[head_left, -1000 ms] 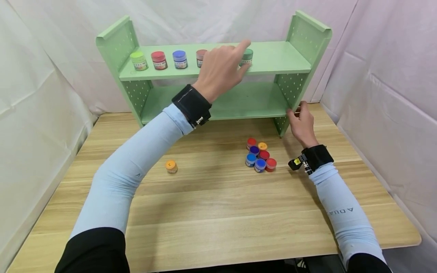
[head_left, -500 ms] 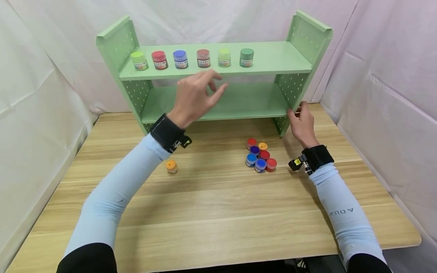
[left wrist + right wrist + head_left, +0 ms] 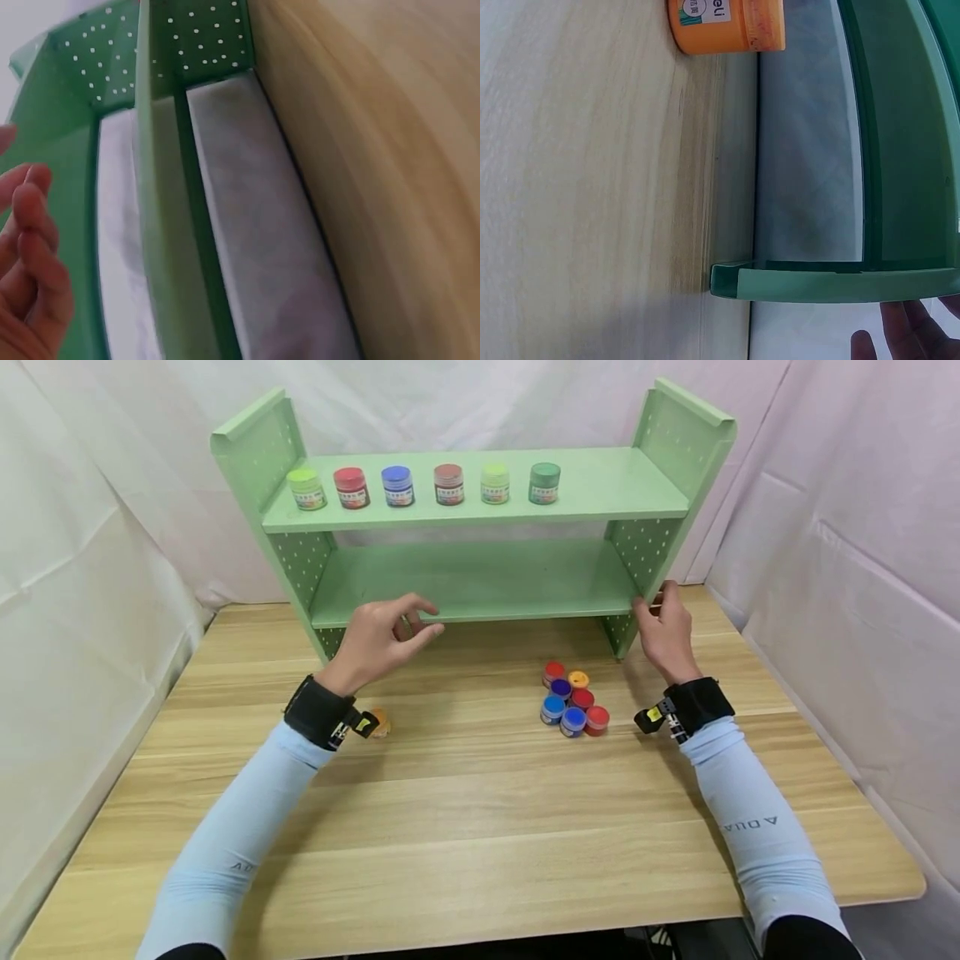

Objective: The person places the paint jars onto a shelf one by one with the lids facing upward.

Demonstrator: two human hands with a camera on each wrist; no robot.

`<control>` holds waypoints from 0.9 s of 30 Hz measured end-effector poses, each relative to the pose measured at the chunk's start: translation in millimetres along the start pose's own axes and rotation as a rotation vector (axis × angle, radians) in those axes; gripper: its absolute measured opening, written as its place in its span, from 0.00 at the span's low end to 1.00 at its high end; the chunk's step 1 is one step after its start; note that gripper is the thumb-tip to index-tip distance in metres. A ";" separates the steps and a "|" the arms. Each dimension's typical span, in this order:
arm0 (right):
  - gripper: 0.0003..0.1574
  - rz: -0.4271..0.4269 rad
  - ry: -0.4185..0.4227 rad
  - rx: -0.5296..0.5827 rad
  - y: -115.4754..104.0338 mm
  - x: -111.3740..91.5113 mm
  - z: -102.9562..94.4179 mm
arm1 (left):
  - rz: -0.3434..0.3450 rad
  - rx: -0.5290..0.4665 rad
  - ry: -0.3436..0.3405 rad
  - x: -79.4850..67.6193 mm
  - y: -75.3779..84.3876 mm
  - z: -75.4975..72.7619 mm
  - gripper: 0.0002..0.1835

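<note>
In the head view my left hand (image 3: 382,639) hovers in front of the lower shelf board, its fingers loosely bent around nothing. Beneath its wrist an orange paint jar (image 3: 382,723) stands on the table, partly hidden by the wrist camera. My right hand (image 3: 666,635) rests against the right side panel (image 3: 649,552) of the green shelf; the right wrist view shows its fingertips (image 3: 900,322) at the panel's outer face. Along the upper board (image 3: 600,485) stands a spaced row of several jars, from a lime one (image 3: 307,490) on the left to a dark green one (image 3: 543,483).
Several jars stand bunched on the table (image 3: 480,827) near the shelf's right leg, among them a red jar (image 3: 597,720), a blue jar (image 3: 573,722) and a yellow-orange jar (image 3: 578,680). White cloth (image 3: 847,568) hangs behind and beside the table.
My left hand has come down and left from the dark green jar on the upper board to in front of the lower board, holding nothing. My right hand stays at the side panel.
</note>
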State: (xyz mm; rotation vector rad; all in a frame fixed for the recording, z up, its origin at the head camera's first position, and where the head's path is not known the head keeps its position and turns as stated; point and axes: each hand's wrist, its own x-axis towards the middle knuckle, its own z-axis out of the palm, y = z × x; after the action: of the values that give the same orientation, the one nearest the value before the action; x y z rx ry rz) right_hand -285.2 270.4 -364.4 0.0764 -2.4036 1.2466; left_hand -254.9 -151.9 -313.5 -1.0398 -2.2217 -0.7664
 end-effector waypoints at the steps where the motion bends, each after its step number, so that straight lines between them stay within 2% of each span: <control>1: 0.30 0.000 0.001 -0.003 0.4 0.3 0.3 | -0.013 -0.014 -0.032 -4.5 -2.2 -0.3 0.13; 4: 0.29 -0.001 0.005 -0.006 1.2 0.9 1.3 | -0.061 -0.021 -0.146 -18.2 -7.9 -2.2 0.13; 10: 0.29 0.002 -0.001 -0.010 3.6 1.6 3.9 | -0.209 0.003 -0.397 -42.3 -22.2 -10.3 0.14; 13: 0.29 0.002 -0.004 -0.014 4.6 1.4 4.3 | -0.272 0.009 -0.480 -51.6 -30.0 -15.4 0.17; 18: 0.29 -0.001 0.006 -0.016 6.6 0.0 4.5 | -0.329 0.011 -0.615 -62.6 -41.9 -23.3 0.23; 20: 0.29 -0.001 0.011 -0.017 7.1 -0.2 4.2 | -0.359 -0.035 -0.690 -65.7 -45.6 -26.6 0.22; 25: 0.30 -0.001 0.011 -0.017 4.6 0.4 1.9 | -0.457 -0.223 -0.887 -70.7 -50.8 -34.1 0.25; 27: 0.30 -0.004 0.012 -0.015 3.2 1.3 0.9 | -0.477 -0.282 -0.936 -71.4 -52.4 -36.2 0.27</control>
State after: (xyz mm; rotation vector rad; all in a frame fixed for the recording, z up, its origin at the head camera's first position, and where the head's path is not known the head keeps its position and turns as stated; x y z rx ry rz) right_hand -287.5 271.8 -366.8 0.0698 -2.4016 1.2232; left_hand -249.7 -239.6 -351.6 -1.1595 -3.3196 -0.9275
